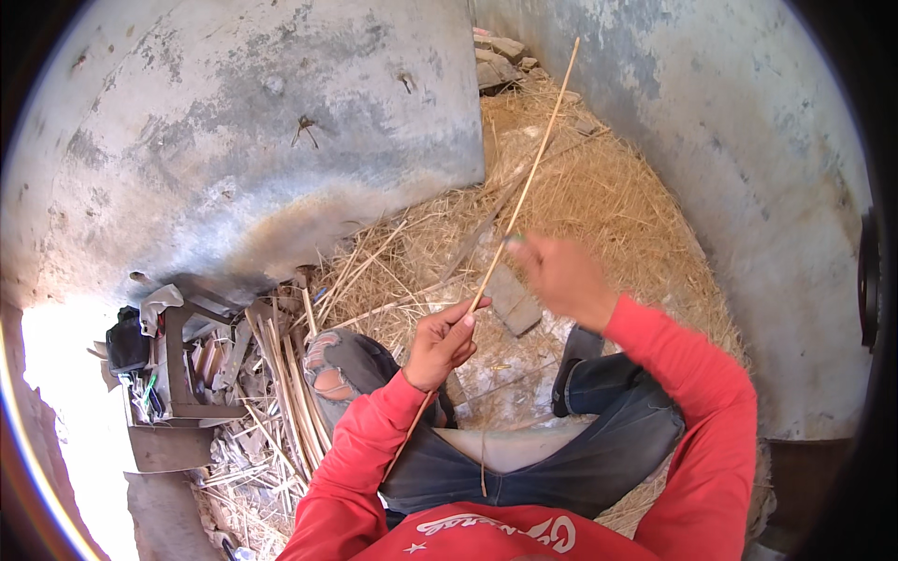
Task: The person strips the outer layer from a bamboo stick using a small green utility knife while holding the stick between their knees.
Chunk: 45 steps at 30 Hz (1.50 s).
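Observation:
A long, thin, pale stick (537, 159), which looks like split cane or bamboo, slants from my lap up toward the far wall. Pinched between thumb and fingers, it passes through my left hand (441, 348), which is closed around its lower half. Just right of the stick is my right hand (568, 278), smeared by motion, its fingers looking closed. A small dark and green bit shows at those fingertips against the stick; I cannot make out what it is.
Straw and shavings (617, 201) cover the floor between two worn plaster walls. Bundled pale strips (290, 393) lie to my left, beside a wooden frame (173, 360) full of odds and ends. A flat grey slab (514, 301) lies ahead of my crossed legs; stones (496, 67) sit at the back.

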{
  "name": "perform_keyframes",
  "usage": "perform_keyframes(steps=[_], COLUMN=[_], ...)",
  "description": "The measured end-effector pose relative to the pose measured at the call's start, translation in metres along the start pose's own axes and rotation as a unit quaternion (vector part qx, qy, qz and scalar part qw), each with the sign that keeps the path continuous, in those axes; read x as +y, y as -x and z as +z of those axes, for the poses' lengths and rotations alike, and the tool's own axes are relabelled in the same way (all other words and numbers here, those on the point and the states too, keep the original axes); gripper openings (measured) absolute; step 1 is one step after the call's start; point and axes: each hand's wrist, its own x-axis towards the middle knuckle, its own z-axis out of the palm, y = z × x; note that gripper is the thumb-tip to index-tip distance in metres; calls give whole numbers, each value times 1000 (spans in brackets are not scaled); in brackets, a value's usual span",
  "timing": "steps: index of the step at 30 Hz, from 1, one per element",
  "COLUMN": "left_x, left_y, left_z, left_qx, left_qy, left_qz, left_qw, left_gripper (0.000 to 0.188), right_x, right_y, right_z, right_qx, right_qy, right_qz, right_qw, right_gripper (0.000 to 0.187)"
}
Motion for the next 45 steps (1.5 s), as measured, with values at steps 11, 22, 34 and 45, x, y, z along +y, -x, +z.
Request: perform_keyframes(steps=[11, 22, 34, 45], left_x=[-12, -18, -27, 10], left_y=[-9, -12, -14, -11], left_z=[-4, -9, -13, -8], left_qx=[-11, 49, 125, 83], left_qy=[33, -88, -151, -52], left_qz=[44, 72, 49, 23], left_qw=[998, 992, 979, 995], left_gripper=[56, 61, 55, 71], right_x=[-14, -5, -19, -15], right_y=[20, 6, 21, 19], right_z=[29, 19, 22, 18], right_qx=[-54, -72, -111, -113], right_qy=[-82, -276, -257, -172], right_qz=[-28, 46, -91, -8], right_qw=[995, 957, 956, 979], right_gripper=[40, 38, 20, 41])
